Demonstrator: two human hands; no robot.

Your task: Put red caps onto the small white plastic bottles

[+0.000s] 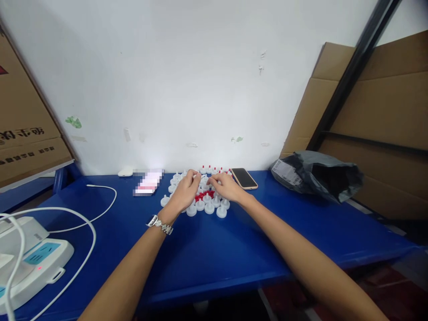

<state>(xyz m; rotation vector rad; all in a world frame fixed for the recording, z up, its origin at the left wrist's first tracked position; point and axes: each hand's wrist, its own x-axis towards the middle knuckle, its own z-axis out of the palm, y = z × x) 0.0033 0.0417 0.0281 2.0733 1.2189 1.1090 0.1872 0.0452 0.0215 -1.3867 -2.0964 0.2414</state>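
My left hand, with a silver watch on its wrist, pinches what looks like a white nozzle cap over the middle of the cluster. Opposite it, my right hand has its thumb and fingers closed close to that cap; anything between them is too small to make out. Under and around both hands stand several white nozzle caps with pointed spouts. A pile of small red tips lies among them. At the back, several caps with red tips stand near the wall.
A phone lies right of the caps; a lit, blurred screen and a white case lie left. A grey plastic bag rests farther right. A power strip and white cable occupy the left of the blue table.
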